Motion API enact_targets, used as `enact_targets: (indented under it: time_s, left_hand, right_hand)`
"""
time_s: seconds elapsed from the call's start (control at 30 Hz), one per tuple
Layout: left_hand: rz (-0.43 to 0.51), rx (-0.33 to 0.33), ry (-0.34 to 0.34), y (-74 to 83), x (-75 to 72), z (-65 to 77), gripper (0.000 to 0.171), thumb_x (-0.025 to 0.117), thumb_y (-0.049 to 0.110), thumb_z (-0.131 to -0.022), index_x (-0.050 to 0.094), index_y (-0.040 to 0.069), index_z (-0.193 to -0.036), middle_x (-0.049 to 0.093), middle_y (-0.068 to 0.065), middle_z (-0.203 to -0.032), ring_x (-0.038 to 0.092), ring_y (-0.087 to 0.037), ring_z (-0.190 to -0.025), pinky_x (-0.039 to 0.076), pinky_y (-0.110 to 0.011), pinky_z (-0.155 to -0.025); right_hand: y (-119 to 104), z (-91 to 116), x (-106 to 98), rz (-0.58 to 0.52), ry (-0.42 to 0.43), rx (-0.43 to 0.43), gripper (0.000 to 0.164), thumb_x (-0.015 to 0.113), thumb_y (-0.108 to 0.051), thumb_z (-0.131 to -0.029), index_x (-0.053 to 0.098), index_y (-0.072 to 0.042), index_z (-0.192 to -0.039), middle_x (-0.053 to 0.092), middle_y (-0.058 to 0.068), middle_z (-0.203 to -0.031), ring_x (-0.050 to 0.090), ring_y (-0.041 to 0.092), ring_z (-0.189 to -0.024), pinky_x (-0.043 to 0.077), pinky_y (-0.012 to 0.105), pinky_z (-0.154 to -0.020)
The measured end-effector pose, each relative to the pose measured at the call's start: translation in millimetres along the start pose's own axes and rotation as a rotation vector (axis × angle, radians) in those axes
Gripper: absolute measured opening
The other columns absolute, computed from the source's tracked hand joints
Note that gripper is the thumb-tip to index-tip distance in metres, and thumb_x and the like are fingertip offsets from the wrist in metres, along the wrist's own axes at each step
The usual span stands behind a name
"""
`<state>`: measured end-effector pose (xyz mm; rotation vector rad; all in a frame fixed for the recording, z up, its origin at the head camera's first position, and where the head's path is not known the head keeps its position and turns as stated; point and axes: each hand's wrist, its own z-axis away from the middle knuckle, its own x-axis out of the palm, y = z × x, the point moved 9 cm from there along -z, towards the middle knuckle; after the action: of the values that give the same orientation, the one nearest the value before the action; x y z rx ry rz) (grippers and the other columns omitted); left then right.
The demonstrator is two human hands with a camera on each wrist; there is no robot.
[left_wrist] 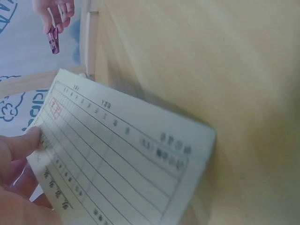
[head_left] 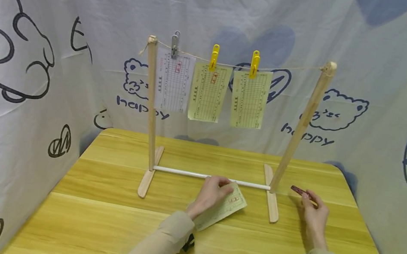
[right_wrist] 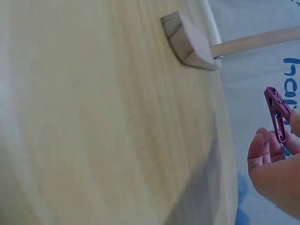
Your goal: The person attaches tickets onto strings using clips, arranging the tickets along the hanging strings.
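My left hand (head_left: 213, 195) pinches a pale green printed form slip (head_left: 229, 204) by its edge, just in front of the white crossbar. In the left wrist view the slip (left_wrist: 112, 145) shows ruled columns and a small red stamp, tilted above the table. To the right of the stand, my right hand (head_left: 315, 214) holds a dark red-purple clothespin (head_left: 298, 190) between thumb and fingers. The right wrist view shows the clothespin (right_wrist: 277, 112) pointing up from the fingertips. Slip and clothespin are apart.
A wooden stand with two posts (head_left: 302, 128) carries a string (head_left: 293, 68). From it hang a white slip (head_left: 173, 86) under a grey clip (head_left: 175, 45) and two pale green slips (head_left: 247, 103) under yellow clips (head_left: 254, 64). A white crossbar (head_left: 181, 172) joins the feet on the wooden table (head_left: 97, 216).
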<state>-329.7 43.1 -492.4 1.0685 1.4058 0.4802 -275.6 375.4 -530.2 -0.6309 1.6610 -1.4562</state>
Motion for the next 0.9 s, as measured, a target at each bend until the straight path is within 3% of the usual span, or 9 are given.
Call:
enact_targets:
  time_s: [0.17, 0.5, 0.67, 0.8, 0.9]
  left_hand:
    - [0.050, -0.001, 0.045, 5.9, -5.2, 1.1, 0.021, 0.069, 0.020, -0.095, 0.077, 0.004, -0.106, 0.077, -0.009, -0.095, 0.063, -0.013, -0.083, 0.049, -0.017, -0.070]
    - [0.144, 0.000, 0.108, 17.0, -16.2, 2.7, 0.017, 0.072, 0.019, -0.093, 0.078, 0.005, -0.100, 0.078, -0.010, -0.093, 0.064, -0.010, -0.080, 0.050, -0.016, -0.070]
    - [0.201, -0.003, 0.139, 24.3, -22.5, 3.0, 0.021, 0.072, 0.022, -0.094, 0.078, 0.004, -0.101, 0.079, -0.013, -0.097, 0.070, -0.016, -0.084, 0.056, -0.019, -0.073]
    - [0.244, -0.019, 0.169, 28.8, -28.8, 2.7, 0.023, 0.072, 0.024, -0.094, 0.078, 0.004, -0.102, 0.079, -0.014, -0.100, 0.075, -0.022, -0.090, 0.059, -0.020, -0.075]
    - [0.284, -0.022, 0.191, 31.5, -33.3, 2.4, 0.024, 0.073, 0.024, -0.094, 0.079, 0.002, -0.101, 0.079, -0.015, -0.098, 0.076, -0.025, -0.090, 0.059, -0.021, -0.074]
  right_hand:
    - [-12.7, 2.8, 1.2, -0.066, 0.015, -0.025, 0.048, 0.055, -0.030, -0.104, 0.054, -0.001, -0.142, 0.052, -0.022, -0.092, 0.058, -0.011, -0.077, 0.051, 0.009, -0.066]
    - [-38.7, 9.1, 1.7, -0.247, 0.035, -0.120, 0.042, 0.059, -0.024, -0.102, 0.059, 0.000, -0.137, 0.059, -0.014, -0.095, 0.062, -0.004, -0.080, 0.051, 0.008, -0.067]
    - [-53.4, 12.1, 0.1, -0.336, 0.041, -0.203, 0.037, 0.060, -0.020, -0.101, 0.063, -0.001, -0.133, 0.065, -0.013, -0.098, 0.063, -0.002, -0.080, 0.051, 0.009, -0.066]
    - [-62.5, 12.5, -0.3, -0.403, 0.035, -0.231, 0.030, 0.061, -0.017, -0.101, 0.066, -0.004, -0.128, 0.067, -0.011, -0.097, 0.064, -0.001, -0.076, 0.052, 0.010, -0.067]
    - [-69.1, 13.1, -1.3, -0.427, 0.042, -0.245, 0.032, 0.061, -0.015, -0.101, 0.065, 0.000, -0.129, 0.068, -0.011, -0.095, 0.064, -0.001, -0.074, 0.053, 0.010, -0.068]
